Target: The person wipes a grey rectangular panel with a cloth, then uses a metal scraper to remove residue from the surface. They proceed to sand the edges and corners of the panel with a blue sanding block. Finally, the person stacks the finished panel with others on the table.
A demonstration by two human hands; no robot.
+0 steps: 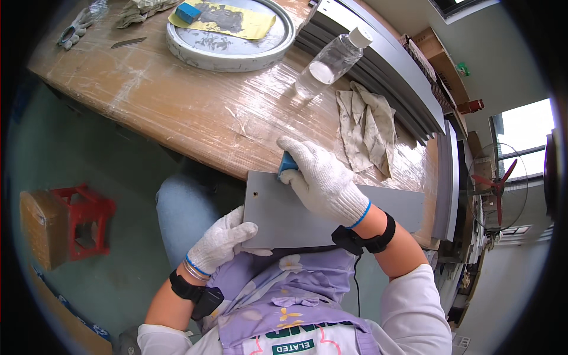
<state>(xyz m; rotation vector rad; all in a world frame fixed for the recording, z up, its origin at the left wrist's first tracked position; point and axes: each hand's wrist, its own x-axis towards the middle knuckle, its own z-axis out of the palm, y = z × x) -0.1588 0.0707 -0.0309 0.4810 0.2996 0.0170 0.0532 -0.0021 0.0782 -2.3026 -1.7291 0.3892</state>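
Observation:
A flat grey panel (331,216) with a small hole near its left end lies across the table's front edge and reaches over my lap. My left hand (220,241), in a white knit glove, is closed on the panel's lower left corner, thumb on top and fingers beneath. In my gloved right hand (322,177) is a small blue block (287,165), pinched between thumb and fingers at the panel's upper left edge. Most of the block is hidden by the glove. A crumpled beige cloth (367,127) lies just beyond my right hand.
On the film-covered table (195,112) stands a clear bottle (331,66) with a white cap. A round lid (231,59) bears a yellow sheet (254,22) and another blue block (188,13). Stacked grey panels (378,77) lie at the right. A red stool (89,222) stands on the floor.

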